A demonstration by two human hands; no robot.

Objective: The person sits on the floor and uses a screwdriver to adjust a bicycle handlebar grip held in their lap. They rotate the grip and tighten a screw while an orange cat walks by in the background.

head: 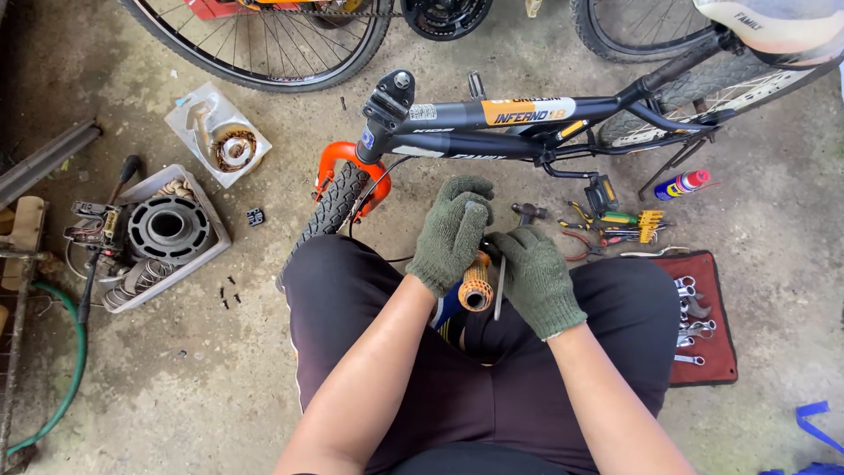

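Observation:
I sit on the concrete floor in front of a small dark bicycle frame (492, 123) with an orange fork (332, 160) and a knobby front tyre (330, 209). Both hands wear green knit gloves. My left hand (450, 233) is closed over the top of a handlebar with an orange ribbed grip (476, 283) that points toward me above my lap. My right hand (534, 277) grips the bar beside it and holds a thin metal tool (499, 290) that hangs down next to the grip.
Pliers and hex keys (615, 222) lie right of the frame, beside a spray can (681, 184). A red cloth (703, 317) carries several wrenches. A grey tray (167, 233) of parts and a clear packet (220, 132) sit left. Other wheels (264, 44) stand behind.

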